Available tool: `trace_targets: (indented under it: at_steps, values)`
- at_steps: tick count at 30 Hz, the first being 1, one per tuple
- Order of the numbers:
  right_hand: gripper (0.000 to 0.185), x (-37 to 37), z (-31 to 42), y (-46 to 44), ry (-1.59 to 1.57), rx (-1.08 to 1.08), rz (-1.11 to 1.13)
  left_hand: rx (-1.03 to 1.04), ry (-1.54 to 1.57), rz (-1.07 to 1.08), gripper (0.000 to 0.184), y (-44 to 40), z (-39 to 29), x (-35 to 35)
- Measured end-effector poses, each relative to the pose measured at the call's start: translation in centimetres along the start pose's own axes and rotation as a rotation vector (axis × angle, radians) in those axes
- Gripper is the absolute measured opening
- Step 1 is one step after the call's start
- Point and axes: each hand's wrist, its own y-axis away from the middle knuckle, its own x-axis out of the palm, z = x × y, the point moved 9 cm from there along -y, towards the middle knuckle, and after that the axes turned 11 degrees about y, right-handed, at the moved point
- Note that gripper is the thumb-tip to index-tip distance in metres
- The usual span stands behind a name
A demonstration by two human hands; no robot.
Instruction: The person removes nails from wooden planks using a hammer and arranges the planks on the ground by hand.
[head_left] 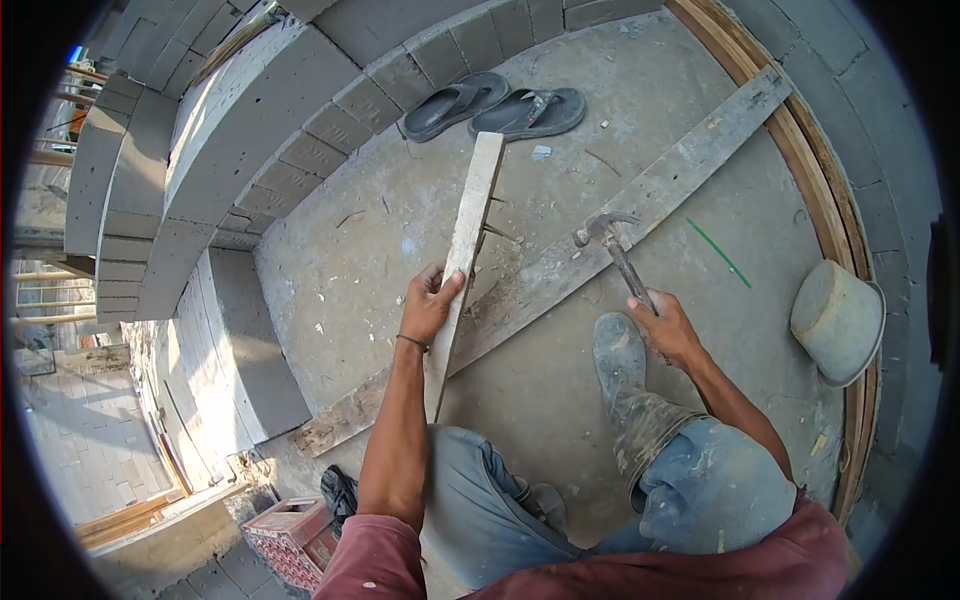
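Here, the person's left hand (428,308) grasps a narrow wooden batten (470,220), thumb laid along its face and the other fingers partly hidden behind it. The batten stands steeply slanted in front of the left leg, with nails (502,233) jutting from its right side; whether its lower end touches anything cannot be told. The right hand (665,325) has its fingers wrapped around the handle of a claw hammer (624,262), whose head shows above a long plank (690,162) lying diagonally across the concrete floor (560,390). Just below the hammer is a muddy boot (620,355). A thin green strip (718,253) lies to the right of the plank, and farther right a tipped bucket (838,320) rests beside curved wooden strips (815,190). Dark sandals (545,112) sit near the block wall (370,105).
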Motion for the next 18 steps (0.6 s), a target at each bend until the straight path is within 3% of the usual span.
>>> trace_targets:
  at_steps: [2, 4, 5, 7, 10, 13, 15, 16, 18]
  values:
    - [0.039, -1.1, 1.4, 0.5, -0.070, 0.074, 0.092, -0.143, 0.180, 0.165, 0.056, 0.0, 1.5, 0.6]
    - [0.035, -0.7, 2.1, 1.3, 0.034, 0.112, 0.367, -0.166, 0.175, 0.203, 0.059, -0.1, 3.2, 2.1]
    - [0.035, -1.7, 2.3, 1.0, 0.038, 0.122, 0.362, -0.198, 0.169, 0.239, 0.061, -0.1, 4.3, 3.1]
    - [0.031, -0.5, 1.9, 2.4, 0.189, 0.107, 0.752, -0.223, 0.084, 0.262, 0.062, -0.1, 4.9, 4.7]
    - [0.027, 1.1, 3.1, 3.6, 0.253, 0.090, 0.829, -0.307, 0.054, 0.317, 0.062, -0.2, 6.0, 7.1]
    - [0.025, 3.0, 3.3, 3.1, 0.281, 0.069, 0.791, -0.258, 0.069, 0.295, 0.055, -0.5, 6.6, 8.6]
    - [0.024, 3.3, 3.0, 2.3, 0.282, 0.075, 0.788, 0.155, -0.343, 0.219, 0.055, -1.4, 4.7, 9.0]
    - [0.024, 3.2, 3.0, 1.9, 0.286, 0.073, 0.789, 0.163, -0.184, 0.187, 0.059, -1.0, 3.3, 9.5]
    - [0.024, 2.6, 3.2, 1.5, 0.349, 0.080, 0.773, 0.083, -0.303, 0.202, 0.057, -1.0, 1.9, 9.8]
